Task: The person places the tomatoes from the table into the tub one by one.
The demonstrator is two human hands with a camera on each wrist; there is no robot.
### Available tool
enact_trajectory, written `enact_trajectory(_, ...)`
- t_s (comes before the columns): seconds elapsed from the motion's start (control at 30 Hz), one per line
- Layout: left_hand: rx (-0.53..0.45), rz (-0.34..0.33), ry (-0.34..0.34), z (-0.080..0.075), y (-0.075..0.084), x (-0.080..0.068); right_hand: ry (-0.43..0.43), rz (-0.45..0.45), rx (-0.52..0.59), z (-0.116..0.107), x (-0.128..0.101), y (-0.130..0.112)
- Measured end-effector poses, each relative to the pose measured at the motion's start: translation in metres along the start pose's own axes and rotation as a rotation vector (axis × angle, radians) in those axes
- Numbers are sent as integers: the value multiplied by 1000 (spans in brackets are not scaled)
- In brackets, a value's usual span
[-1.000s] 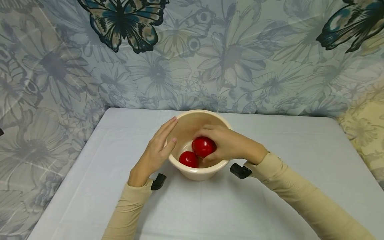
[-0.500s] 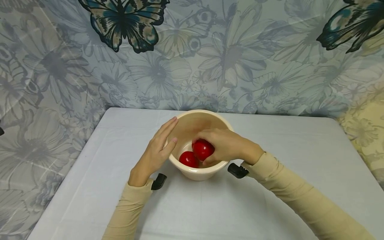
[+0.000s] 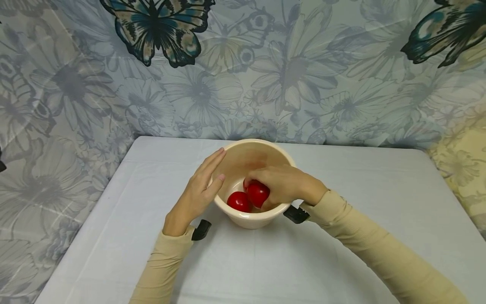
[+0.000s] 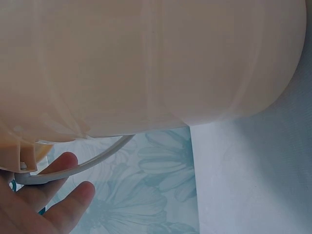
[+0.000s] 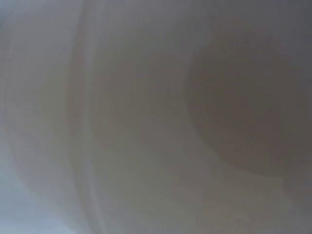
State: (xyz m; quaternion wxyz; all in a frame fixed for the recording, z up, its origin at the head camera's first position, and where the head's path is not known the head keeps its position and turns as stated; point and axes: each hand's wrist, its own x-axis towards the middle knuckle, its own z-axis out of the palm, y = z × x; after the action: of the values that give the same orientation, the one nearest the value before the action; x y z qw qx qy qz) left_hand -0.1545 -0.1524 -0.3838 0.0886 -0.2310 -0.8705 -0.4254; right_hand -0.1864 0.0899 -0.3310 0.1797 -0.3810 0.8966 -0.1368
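Observation:
A cream plastic bowl (image 3: 247, 219) stands in the middle of the table (image 3: 341, 253). Inside it lies one red tomato (image 3: 238, 201) at the left. My right hand (image 3: 279, 185) reaches into the bowl and grips a second red tomato (image 3: 258, 193) beside the first. My left hand (image 3: 199, 190) rests flat against the bowl's left outer wall with straight fingers, thumb on the rim. In the left wrist view the bowl's wall (image 4: 156, 63) fills the frame, with my fingertips (image 4: 58, 195) at the lower left. The right wrist view is a blur of the bowl's wall (image 5: 156, 117).
The table is covered in a pale grey-blue cloth. A floral curtain with butterflies (image 3: 243, 67) hangs close behind it and down the left side. Black wrist-camera mounts (image 3: 200, 230) sit on both forearms.
My right hand has lowered the held tomato deeper into the bowl, beside the other tomato. The left hand and the bowl have stayed in place.

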Motion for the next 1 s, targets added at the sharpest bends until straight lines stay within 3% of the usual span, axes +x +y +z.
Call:
enact_trajectory(0.3,-11,-8,-1,0,1,1,2,14,-27,1,1,1)
enact_trajectory(0.57,-8,-9,-7,-1,1,0,-10,12,16,2,1,1)
enact_trajectory(1.0,-14,-7,-8,0,1,0,44,13,-2,3,0,0)
